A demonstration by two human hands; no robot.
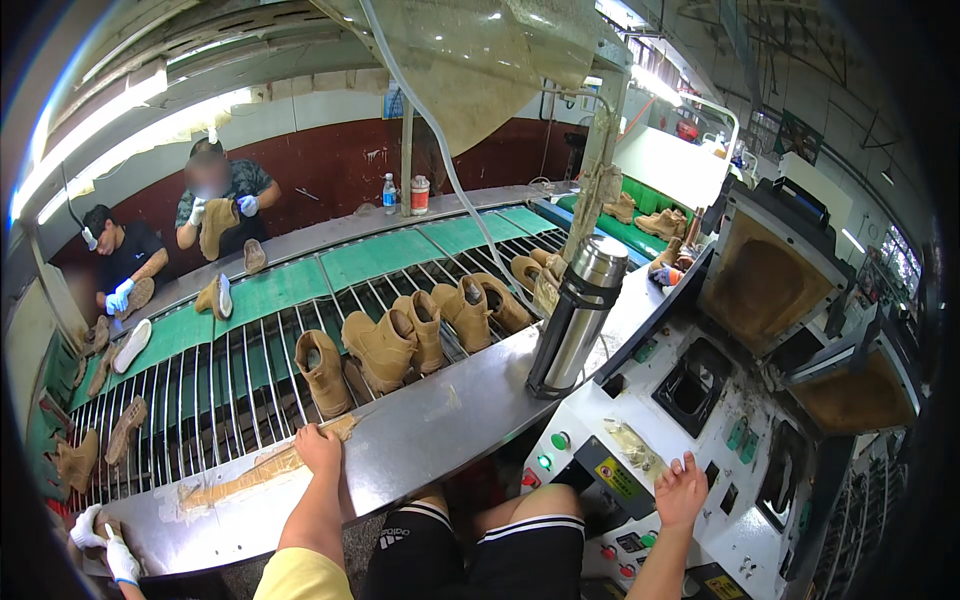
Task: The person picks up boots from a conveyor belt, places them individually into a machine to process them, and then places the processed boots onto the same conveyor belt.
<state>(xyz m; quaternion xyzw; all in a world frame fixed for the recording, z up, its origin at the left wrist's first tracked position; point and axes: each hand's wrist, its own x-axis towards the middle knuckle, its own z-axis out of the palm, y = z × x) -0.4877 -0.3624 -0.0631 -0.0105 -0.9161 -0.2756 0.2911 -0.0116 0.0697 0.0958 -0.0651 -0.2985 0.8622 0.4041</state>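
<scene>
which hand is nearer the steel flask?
Right. The right hand rests on the machine panel just below-right of the flask; the left hand sits farther off to its left, on the conveyor ledge.

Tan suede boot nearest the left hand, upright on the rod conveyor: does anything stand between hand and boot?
Nothing visible does. The left hand rests on the grey metal ledge at its taped edge; the tan suede boot stands just beyond it on the rods.

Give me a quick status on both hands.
Left hand flat on taped conveyor ledge, empty. Right hand open on machine control panel. Tan boot nearest; steel flask between.
</scene>
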